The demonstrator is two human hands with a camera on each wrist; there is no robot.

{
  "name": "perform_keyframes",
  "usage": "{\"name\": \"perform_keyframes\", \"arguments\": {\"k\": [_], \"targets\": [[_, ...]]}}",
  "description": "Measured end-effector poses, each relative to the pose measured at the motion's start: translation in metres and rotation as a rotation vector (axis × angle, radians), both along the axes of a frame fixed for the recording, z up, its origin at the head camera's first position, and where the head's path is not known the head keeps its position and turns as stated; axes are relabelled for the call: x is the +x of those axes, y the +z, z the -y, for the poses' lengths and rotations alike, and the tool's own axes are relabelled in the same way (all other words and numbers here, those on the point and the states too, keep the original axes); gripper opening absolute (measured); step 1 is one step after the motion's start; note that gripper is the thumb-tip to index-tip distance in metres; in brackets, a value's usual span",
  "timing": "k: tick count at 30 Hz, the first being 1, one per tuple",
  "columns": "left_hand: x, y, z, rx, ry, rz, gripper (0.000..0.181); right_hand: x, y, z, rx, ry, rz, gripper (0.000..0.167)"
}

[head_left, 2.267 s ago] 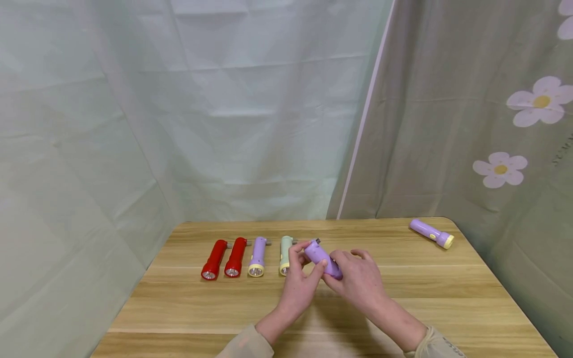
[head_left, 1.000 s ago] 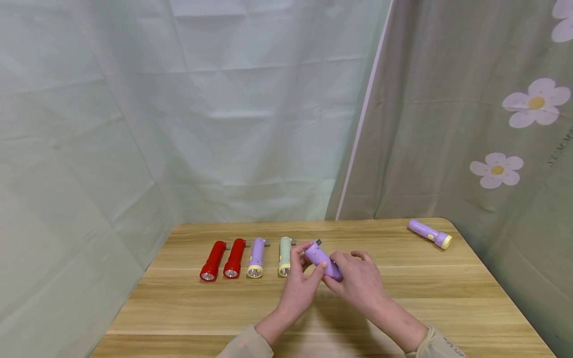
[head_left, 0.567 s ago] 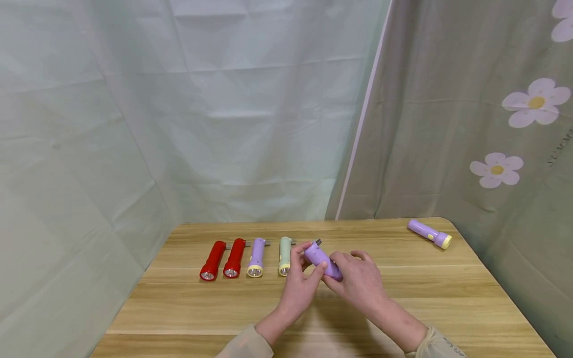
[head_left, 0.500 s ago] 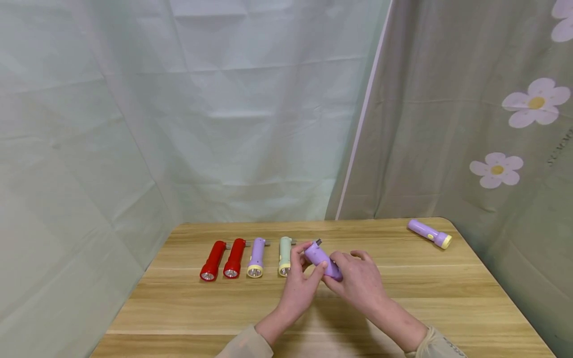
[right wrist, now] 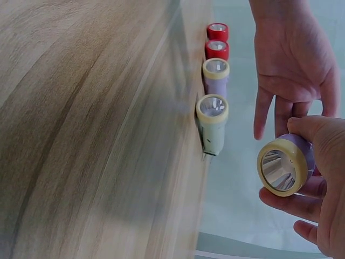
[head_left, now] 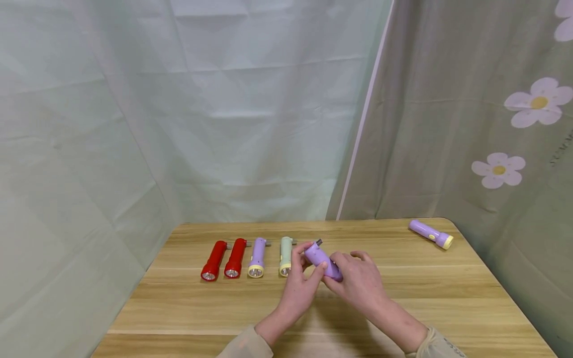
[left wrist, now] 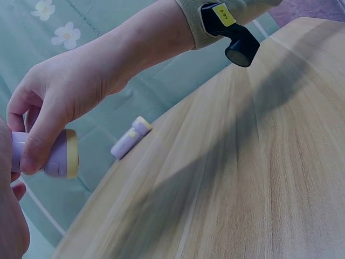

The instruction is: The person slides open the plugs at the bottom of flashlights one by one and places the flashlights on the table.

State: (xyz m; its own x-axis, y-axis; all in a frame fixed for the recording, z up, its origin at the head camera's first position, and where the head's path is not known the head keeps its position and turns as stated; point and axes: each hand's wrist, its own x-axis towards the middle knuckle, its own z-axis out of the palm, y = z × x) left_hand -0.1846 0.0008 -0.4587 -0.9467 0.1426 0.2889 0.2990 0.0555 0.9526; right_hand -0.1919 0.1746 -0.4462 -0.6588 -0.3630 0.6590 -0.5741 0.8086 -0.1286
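Note:
Above the middle of the table, both hands hold a purple flashlight [head_left: 323, 262] with metal plug prongs [head_left: 319, 242] sticking out of its tail. My left hand [head_left: 299, 288] pinches the tail end between thumb and fingers. Curled round the head end is my right hand [head_left: 358, 281]. In the right wrist view the yellow-rimmed lens [right wrist: 281, 168] faces the camera, apparently unlit. A pale green flashlight [head_left: 285, 253] lies just left of the left hand, partly covered by it. Further left are a second purple flashlight [head_left: 257, 256] and two red flashlights [head_left: 236, 257], prongs folded out.
Another purple flashlight [head_left: 430, 234] lies at the table's far right corner, no prongs showing. The wooden table [head_left: 201, 313] is walled by a pale curtain [head_left: 250, 124] behind and left and a flowered grey curtain [head_left: 429, 124] right. The right wrist carries a black camera [left wrist: 241, 49].

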Motion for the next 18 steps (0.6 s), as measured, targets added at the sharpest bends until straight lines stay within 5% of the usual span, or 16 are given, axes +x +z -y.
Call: {"name": "perform_keyframes", "arguments": {"k": [18], "targets": [[-0.0012, -0.0002, -0.002, -0.031, 0.01, -0.04, 0.053, 0.0005, -0.0008, -0.0017, -0.006, 0.003, -0.006, 0.034]]}}
